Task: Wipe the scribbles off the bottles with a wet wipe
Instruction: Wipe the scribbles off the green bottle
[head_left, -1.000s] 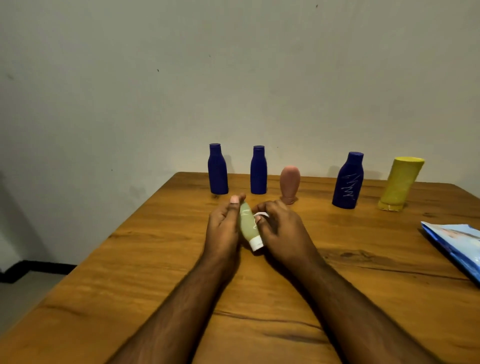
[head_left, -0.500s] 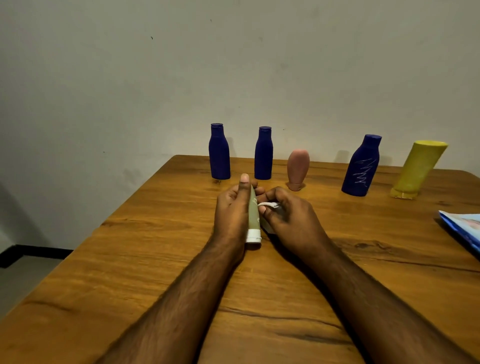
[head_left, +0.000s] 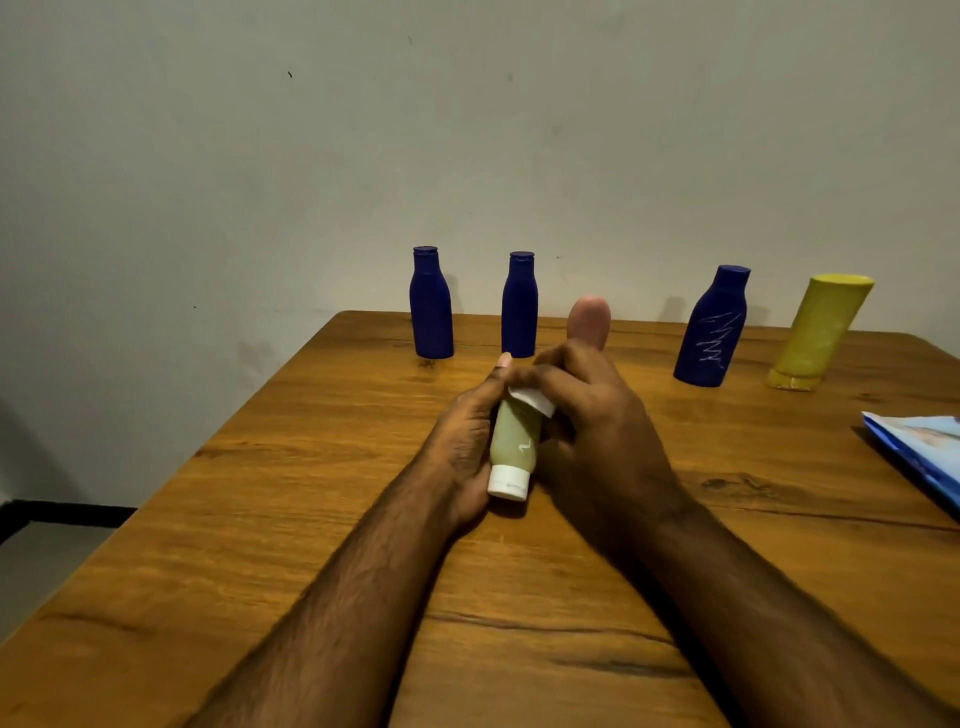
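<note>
My left hand (head_left: 465, 441) grips a pale green tube (head_left: 514, 441) with a white cap, cap toward me, at the middle of the wooden table (head_left: 311, 519). A small white scribble shows on the tube near the cap. My right hand (head_left: 597, 431) pinches a folded white wet wipe (head_left: 532, 399) against the tube's upper end. Along the back stand two plain blue bottles (head_left: 430, 304) (head_left: 519, 305), a pink bottle (head_left: 589, 319) partly behind my fingers, a blue bottle with white scribbles (head_left: 712, 328) and a leaning yellow bottle (head_left: 821, 332).
A blue wet-wipe pack (head_left: 919, 449) lies at the table's right edge. A grey wall rises just behind the bottles. The table's left edge drops to the floor (head_left: 41, 561).
The tube has turned so its green face and scribble point up at me. My right hand has slid the wipe up over the tube's top end. The camera has come closer.
</note>
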